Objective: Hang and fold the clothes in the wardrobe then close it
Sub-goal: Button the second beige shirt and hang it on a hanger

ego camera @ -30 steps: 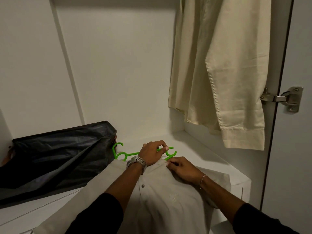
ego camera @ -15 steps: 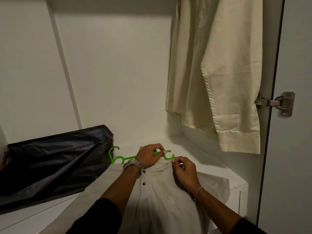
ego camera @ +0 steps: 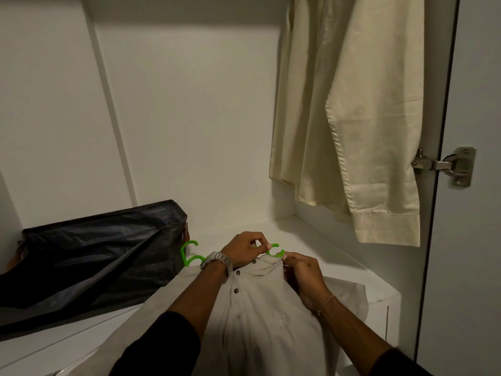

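A pale grey buttoned shirt (ego camera: 260,321) lies front-up on the white wardrobe shelf (ego camera: 339,256), its collar pointing into the wardrobe. Green plastic hangers (ego camera: 189,256) lie at the collar, with one hook showing left of my wrist and another at the collar. My left hand (ego camera: 244,249), with a metal watch on the wrist, pinches the green hook beside the collar. My right hand (ego camera: 303,275) pinches the collar's right edge. A cream shirt (ego camera: 347,109) hangs at the upper right.
A black bag (ego camera: 89,256) lies on the shelf to the left, close to the hangers. The wardrobe's right side panel carries a metal hinge (ego camera: 447,165), with the open door (ego camera: 471,240) beyond it. White back wall behind.
My right hand has slid from the shirt's chest up to the collar edge. My left hand has stayed on the green hook. The view has shifted slightly.
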